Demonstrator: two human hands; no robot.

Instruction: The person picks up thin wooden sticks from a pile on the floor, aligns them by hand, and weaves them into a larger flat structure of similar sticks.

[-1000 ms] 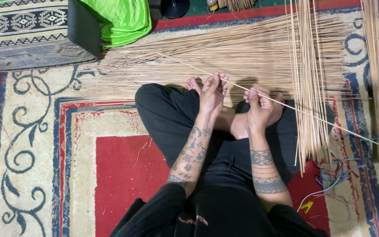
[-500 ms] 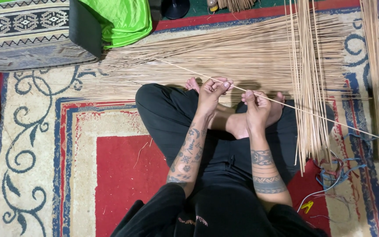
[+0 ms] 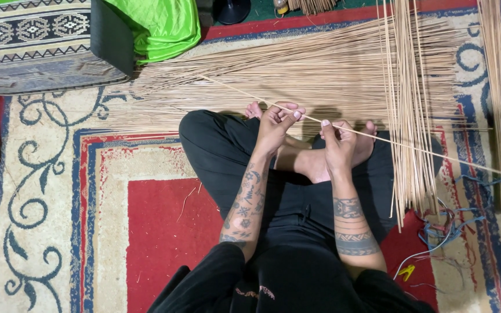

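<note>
I sit cross-legged on a patterned rug. My left hand and my right hand both pinch one long thin pale stick that runs diagonally from upper left to the right edge. The hands are close together above my bare feet. Just beyond them lies a wide layer of similar sticks spread sideways across the rug. A second bundle of sticks crosses it lengthwise on my right.
A patterned cushion and a bright green cloth lie at the far left. Another stick bundle runs along the right edge. Blue cords and a small yellow clip lie beside my right knee.
Both hands have slid a little along the single stick, and the stick has shifted slightly. My left fingers have closed more tightly around it.
</note>
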